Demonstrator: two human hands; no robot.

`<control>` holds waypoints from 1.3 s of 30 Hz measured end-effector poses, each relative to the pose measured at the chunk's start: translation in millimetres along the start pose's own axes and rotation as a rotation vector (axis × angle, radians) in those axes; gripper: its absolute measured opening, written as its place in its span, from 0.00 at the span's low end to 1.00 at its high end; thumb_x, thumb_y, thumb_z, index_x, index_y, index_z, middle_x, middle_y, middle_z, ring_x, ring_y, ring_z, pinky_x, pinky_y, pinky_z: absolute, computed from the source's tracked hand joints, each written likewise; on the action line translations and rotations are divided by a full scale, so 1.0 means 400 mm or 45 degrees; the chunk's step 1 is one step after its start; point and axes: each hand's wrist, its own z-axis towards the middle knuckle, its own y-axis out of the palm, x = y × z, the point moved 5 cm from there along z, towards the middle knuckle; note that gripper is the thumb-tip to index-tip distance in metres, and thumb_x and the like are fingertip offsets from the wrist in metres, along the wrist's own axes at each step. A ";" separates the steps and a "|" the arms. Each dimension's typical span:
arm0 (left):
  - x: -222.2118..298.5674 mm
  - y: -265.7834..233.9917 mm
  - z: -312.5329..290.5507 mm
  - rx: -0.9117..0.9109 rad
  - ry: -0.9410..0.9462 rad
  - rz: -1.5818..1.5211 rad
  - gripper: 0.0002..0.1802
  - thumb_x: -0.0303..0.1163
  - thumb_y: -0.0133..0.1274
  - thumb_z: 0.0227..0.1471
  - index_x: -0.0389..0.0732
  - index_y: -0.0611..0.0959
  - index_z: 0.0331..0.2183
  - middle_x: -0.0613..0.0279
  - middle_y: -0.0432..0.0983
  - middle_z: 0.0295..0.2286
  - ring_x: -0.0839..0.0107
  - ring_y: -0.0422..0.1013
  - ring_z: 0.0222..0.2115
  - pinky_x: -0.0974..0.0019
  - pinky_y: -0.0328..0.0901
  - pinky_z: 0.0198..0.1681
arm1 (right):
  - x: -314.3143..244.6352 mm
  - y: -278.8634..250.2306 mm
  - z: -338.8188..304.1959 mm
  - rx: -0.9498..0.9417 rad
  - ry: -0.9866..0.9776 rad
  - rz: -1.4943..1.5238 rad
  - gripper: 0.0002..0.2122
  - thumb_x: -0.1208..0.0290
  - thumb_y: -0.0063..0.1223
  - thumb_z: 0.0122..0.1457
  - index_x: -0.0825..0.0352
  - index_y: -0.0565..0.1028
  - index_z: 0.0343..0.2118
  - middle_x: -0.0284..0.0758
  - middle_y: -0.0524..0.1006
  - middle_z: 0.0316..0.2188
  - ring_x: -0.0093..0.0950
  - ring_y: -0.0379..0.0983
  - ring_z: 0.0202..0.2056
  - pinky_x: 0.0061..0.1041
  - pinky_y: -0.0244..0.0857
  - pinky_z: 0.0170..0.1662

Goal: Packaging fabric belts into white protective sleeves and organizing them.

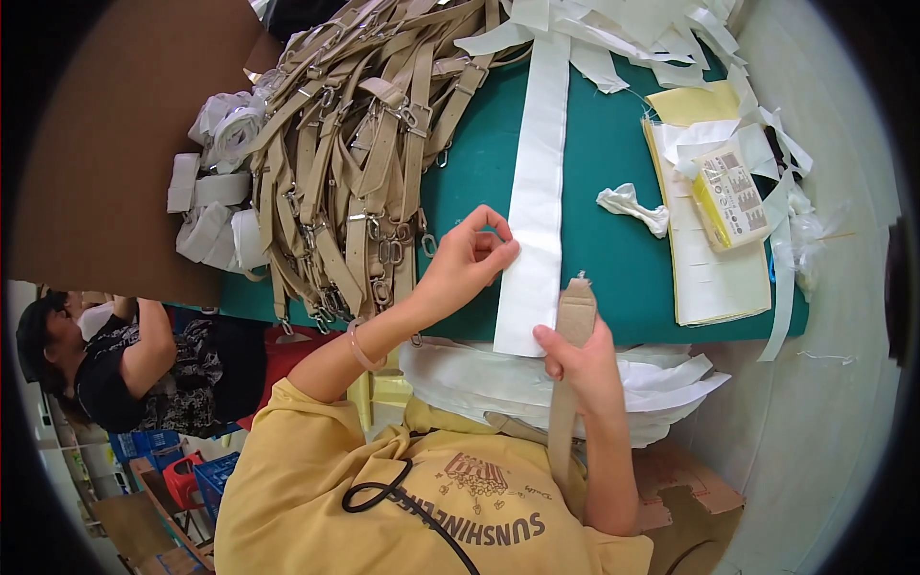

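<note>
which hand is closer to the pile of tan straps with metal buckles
Left. The left hand pinches the white strip's edge right beside the pile of tan straps. The right hand holds a tan strap end beyond the strip, farther away.

Pile of tan straps with buckles (364,144) ran off the top edge, so no telling how deep it went. Same for the white strips (623,38) up there. Lower end of the tan strap (565,383) vanished behind the right hand (580,359) and forearm. Print on the small box (730,196) was too tiny to make out. Couldn't see what the person (125,355) at the left was handling.
</note>
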 end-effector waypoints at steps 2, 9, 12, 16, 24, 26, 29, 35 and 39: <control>0.073 0.026 -0.011 0.347 0.757 1.241 0.18 0.24 0.57 0.46 0.41 0.71 0.41 0.61 0.69 0.28 0.68 0.65 0.28 0.66 0.62 0.32 | 0.040 -0.007 0.008 0.012 0.056 0.042 0.10 0.74 0.60 0.52 0.66 0.69 0.31 0.26 0.67 0.18 0.16 0.61 0.15 0.17 0.54 0.18; 0.140 0.232 0.276 0.221 1.357 1.598 0.11 0.31 0.60 0.42 0.47 0.79 0.32 0.61 0.68 0.32 0.62 0.64 0.36 0.62 0.61 0.38 | 0.030 0.005 0.015 0.028 0.029 0.025 0.10 0.73 0.60 0.53 0.64 0.67 0.25 0.26 0.66 0.15 0.17 0.61 0.14 0.18 0.54 0.17; 0.133 0.267 0.310 -0.026 1.451 1.901 0.09 0.32 0.58 0.43 0.49 0.79 0.31 0.64 0.68 0.31 0.65 0.64 0.36 0.65 0.60 0.38 | 0.033 0.011 0.015 0.035 0.061 0.069 0.10 0.72 0.59 0.53 0.63 0.67 0.25 0.27 0.66 0.16 0.18 0.61 0.14 0.19 0.54 0.17; 0.132 0.249 0.269 -0.126 1.491 1.962 0.07 0.33 0.57 0.44 0.48 0.79 0.31 0.68 0.69 0.29 0.66 0.65 0.35 0.65 0.60 0.37 | 0.022 -0.014 0.026 0.091 0.003 0.137 0.10 0.70 0.59 0.54 0.64 0.68 0.27 0.27 0.67 0.16 0.18 0.62 0.14 0.18 0.54 0.17; 0.075 0.151 -0.120 -0.356 1.276 1.718 0.12 0.30 0.57 0.39 0.41 0.75 0.30 0.65 0.66 0.25 0.67 0.64 0.29 0.65 0.62 0.34 | 0.021 -0.039 0.047 0.113 -0.074 0.079 0.07 0.70 0.55 0.57 0.66 0.70 0.32 0.29 0.69 0.19 0.18 0.63 0.15 0.19 0.56 0.18; 0.068 0.147 -0.130 -0.322 1.301 1.845 0.14 0.30 0.57 0.37 0.41 0.75 0.31 0.65 0.65 0.25 0.67 0.64 0.28 0.66 0.61 0.33 | 0.024 -0.038 0.042 0.127 -0.098 0.129 0.07 0.70 0.54 0.58 0.67 0.70 0.34 0.29 0.70 0.20 0.18 0.63 0.16 0.19 0.56 0.18; 0.075 0.156 -0.136 -0.338 1.333 1.935 0.18 0.28 0.57 0.33 0.40 0.76 0.33 0.66 0.66 0.25 0.69 0.64 0.29 0.68 0.61 0.32 | 0.026 -0.043 0.034 0.158 -0.093 0.197 0.09 0.68 0.53 0.59 0.68 0.69 0.36 0.29 0.70 0.21 0.18 0.63 0.16 0.19 0.55 0.18; 0.063 0.164 -0.170 -0.056 1.451 1.632 0.20 0.27 0.60 0.33 0.40 0.81 0.36 0.71 0.68 0.28 0.72 0.67 0.30 0.67 0.58 0.30 | 0.019 -0.065 -0.024 0.169 -0.010 0.254 0.11 0.64 0.51 0.60 0.68 0.70 0.35 0.29 0.69 0.20 0.18 0.63 0.16 0.19 0.54 0.18; 0.019 0.172 -0.195 0.136 1.771 1.640 0.19 0.28 0.62 0.31 0.44 0.84 0.33 0.74 0.69 0.27 0.74 0.66 0.29 0.68 0.56 0.31 | 0.038 -0.052 -0.035 0.064 -0.008 0.096 0.12 0.62 0.53 0.59 0.67 0.71 0.32 0.28 0.69 0.17 0.18 0.63 0.16 0.18 0.54 0.19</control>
